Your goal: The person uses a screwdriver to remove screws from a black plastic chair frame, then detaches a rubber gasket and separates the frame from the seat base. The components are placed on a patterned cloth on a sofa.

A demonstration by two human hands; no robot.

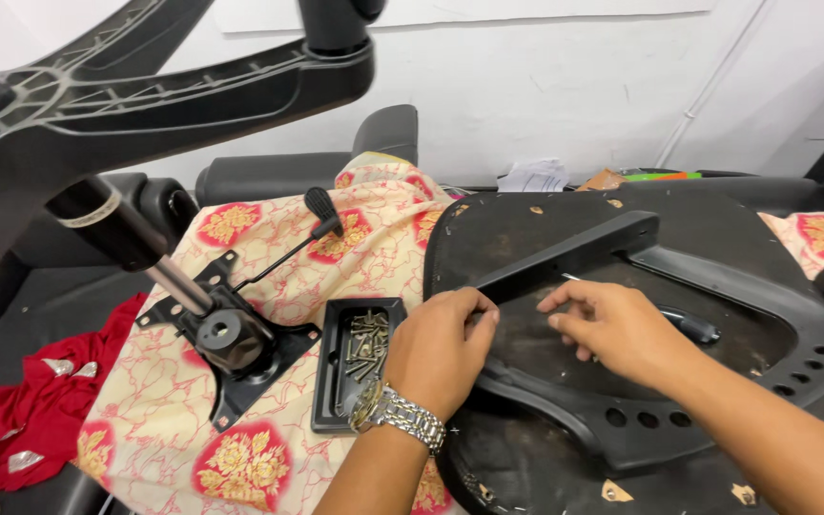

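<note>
An upturned black chair seat (708, 215) lies on the right, with a black plastic armrest bracket (574, 256) resting across it. My left hand (441, 348), wearing a metal wristwatch, pinches the bracket's near end. My right hand (612, 329) rests fingers-down on the bracket's underside, fingers slightly apart; whether it holds something small is hidden. A black tray (334, 381) of several screws sits just left of my left hand.
A black tilt mechanism with gas cylinder (216, 329) and lever (321, 215) lies on a floral cloth (269, 267). A star-shaped chair base (145, 91) looms at top left. Red fabric (21, 410) lies lower left. Papers (536, 176) sit by the white wall.
</note>
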